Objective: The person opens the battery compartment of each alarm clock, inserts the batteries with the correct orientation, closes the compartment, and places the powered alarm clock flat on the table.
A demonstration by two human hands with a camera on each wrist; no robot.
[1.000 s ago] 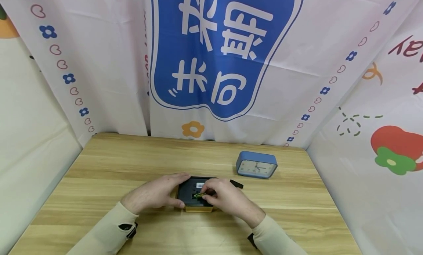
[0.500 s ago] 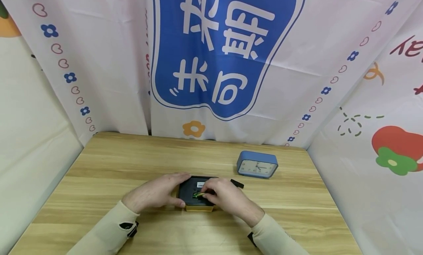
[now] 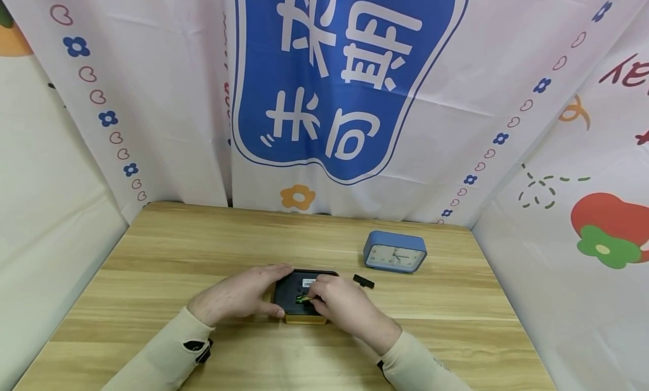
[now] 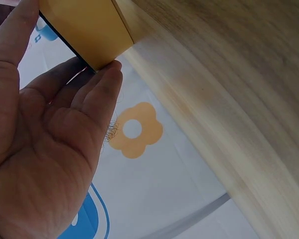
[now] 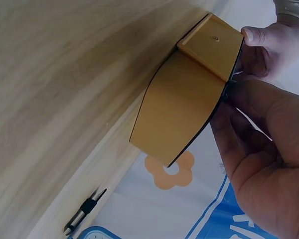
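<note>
A gold-sided box (image 3: 306,319) lies on the table with its flat black side (image 3: 287,290) facing up, bearing a white barcode label (image 3: 307,283) and a small recess. My left hand (image 3: 238,294) holds its left end, thumb at the near edge and fingers at the far one. In the left wrist view, fingertips (image 4: 114,69) meet the box's corner. The right hand (image 3: 350,307) pinches a small green-and-yellow battery (image 3: 302,299) at the recess; the fingers cover its right end. The right wrist view shows the box's gold sides (image 5: 179,99), but the battery is hidden there.
Right of the box lies a small black cover piece (image 3: 364,281). Behind it stands a blue clock (image 3: 395,252), facing me. The wooden table (image 3: 203,233) ends at a printed cloth backdrop (image 3: 177,154), with more cloth at both sides.
My right hand has drawn slightly back toward me, showing more of the box's far right corner. The left hand and the box stay in place, and the battery remains at the recess.
</note>
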